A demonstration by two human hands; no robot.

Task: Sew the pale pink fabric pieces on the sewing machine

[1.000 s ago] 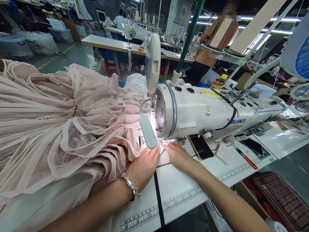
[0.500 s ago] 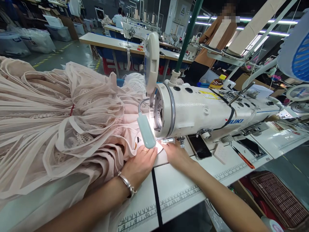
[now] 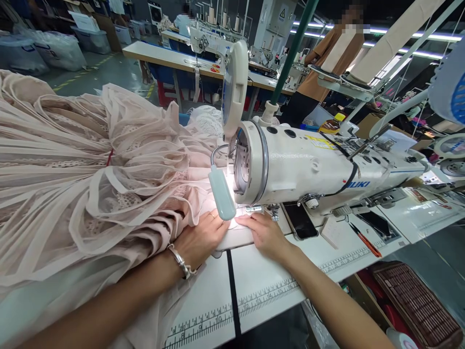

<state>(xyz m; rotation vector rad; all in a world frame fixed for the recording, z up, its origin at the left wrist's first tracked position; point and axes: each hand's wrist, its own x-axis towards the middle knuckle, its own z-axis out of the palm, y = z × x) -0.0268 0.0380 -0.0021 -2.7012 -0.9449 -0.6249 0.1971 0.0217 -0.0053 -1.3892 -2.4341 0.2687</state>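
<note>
Pale pink fabric (image 3: 207, 196) lies under the head of a white sewing machine (image 3: 290, 167), lit by a small lamp (image 3: 222, 195) on a bent neck. My left hand (image 3: 205, 236), with a ring and a silver bracelet, is closed on the fabric just left of the needle area. The lamp partly covers its fingertips. On the other side, my right hand (image 3: 264, 233) pinches the fabric edge with thumb and forefinger, close to the presser foot area. The needle itself is hidden behind the lamp and machine head. A gathered heap of sheer, lace-trimmed fabric (image 3: 145, 194) spreads left of my hands.
A phone (image 3: 300, 220), a small pale card (image 3: 331, 232) and orange-handled snips (image 3: 366, 241) lie on the table right of the machine. Ruler markings (image 3: 218, 315) run along the front edge. A brown woven basket (image 3: 417, 300) sits below right. A person (image 3: 330, 63) stands behind the machine.
My left hand has slid a little left and down, away from the needle area. The right hand's fingers have shifted slightly left along the fabric. The view has shifted slightly.
</note>
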